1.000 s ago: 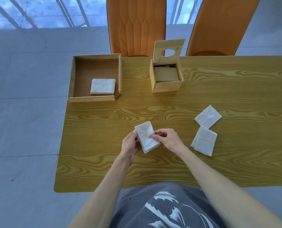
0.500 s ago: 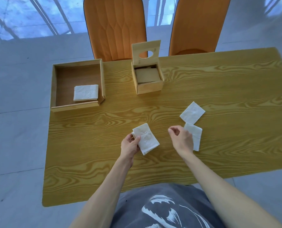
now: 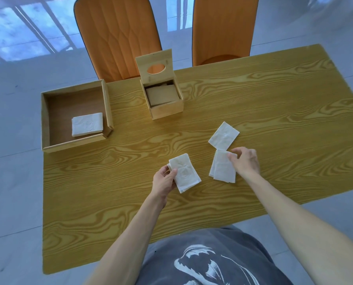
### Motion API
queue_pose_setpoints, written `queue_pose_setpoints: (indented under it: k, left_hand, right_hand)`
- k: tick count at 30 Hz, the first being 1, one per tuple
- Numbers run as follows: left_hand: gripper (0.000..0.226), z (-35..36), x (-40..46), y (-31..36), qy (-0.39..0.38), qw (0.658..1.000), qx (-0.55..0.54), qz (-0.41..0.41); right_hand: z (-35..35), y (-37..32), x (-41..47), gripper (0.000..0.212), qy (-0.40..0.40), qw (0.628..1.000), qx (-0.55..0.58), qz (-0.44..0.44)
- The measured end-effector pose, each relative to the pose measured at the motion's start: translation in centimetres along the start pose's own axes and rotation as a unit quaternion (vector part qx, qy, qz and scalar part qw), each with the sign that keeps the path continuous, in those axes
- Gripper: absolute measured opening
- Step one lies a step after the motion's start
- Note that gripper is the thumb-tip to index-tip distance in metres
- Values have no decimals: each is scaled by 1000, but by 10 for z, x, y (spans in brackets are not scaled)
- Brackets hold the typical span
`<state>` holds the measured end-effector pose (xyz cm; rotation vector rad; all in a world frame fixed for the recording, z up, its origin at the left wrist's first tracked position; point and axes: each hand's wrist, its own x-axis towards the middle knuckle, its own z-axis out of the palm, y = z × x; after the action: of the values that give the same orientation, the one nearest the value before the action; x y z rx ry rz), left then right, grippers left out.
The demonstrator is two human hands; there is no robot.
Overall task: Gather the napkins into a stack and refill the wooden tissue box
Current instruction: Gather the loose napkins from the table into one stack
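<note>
My left hand (image 3: 165, 178) holds a small stack of white napkins (image 3: 185, 173) by its left edge, just above the table. My right hand (image 3: 246, 160) rests on the top edge of a second folded napkin (image 3: 221, 169) lying on the table, fingers pinching it. A third napkin (image 3: 224, 136) lies flat just beyond. The wooden tissue box (image 3: 163, 101) stands at the back centre with its lid tipped up, showing an oval hole; inside it a tan sheet shows. Another napkin stack (image 3: 87, 124) lies in the wooden tray (image 3: 75, 143).
The wooden table (image 3: 274, 95) ends close on the left beside the tray. Two orange chairs (image 3: 118, 36) stand behind the far edge. Grey tiled floor surrounds the table.
My right hand let go of the held stack and moved right onto the napkin lying on the table. My left hand keeps the stack. The view has shifted.
</note>
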<state>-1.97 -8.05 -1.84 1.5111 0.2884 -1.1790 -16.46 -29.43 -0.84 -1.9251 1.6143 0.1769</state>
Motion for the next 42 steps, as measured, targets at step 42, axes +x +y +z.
queue_pose_setpoints:
  k: [42]
  left_hand:
    - [29, 18, -8, -7, 14, 999, -44, 13]
  right_hand:
    - [55, -57, -26, 23, -252, 912, 298, -129]
